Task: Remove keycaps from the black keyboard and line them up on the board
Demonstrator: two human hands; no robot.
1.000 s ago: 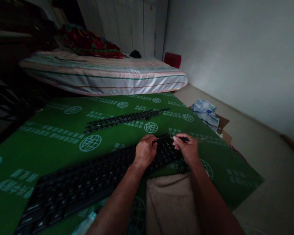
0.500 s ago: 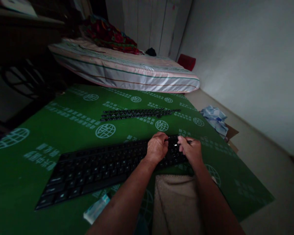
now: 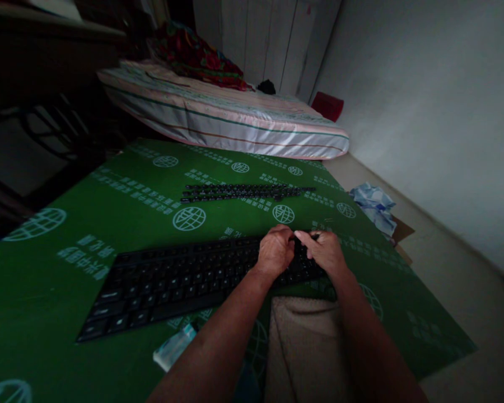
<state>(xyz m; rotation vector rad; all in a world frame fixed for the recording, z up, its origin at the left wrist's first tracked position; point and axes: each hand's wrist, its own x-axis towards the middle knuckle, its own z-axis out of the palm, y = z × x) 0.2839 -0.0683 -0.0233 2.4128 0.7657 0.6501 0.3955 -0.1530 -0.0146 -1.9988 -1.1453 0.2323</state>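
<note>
A black keyboard lies at a slant on the green board. Over its right end, my left hand is closed, its fingertips pinched round something small and dark that I cannot make out. Close beside it, my right hand is also closed, with thumb and forefinger reaching to the left fingertips and a dark bit showing at its fingers. What it grips is too small to name. Behind the keyboard, several loose black keycaps stand in long rows.
A folded brown cloth lies at the front between my forearms. Left of it is a small white and teal packet. Beyond the board stands a bed with a striped mattress. Crumpled blue-white plastic is on the floor at right.
My right hand has moved left, so its fingertips now meet those of my left hand. The whole view has shifted slightly; the keyboard and keycap rows stay in place.
</note>
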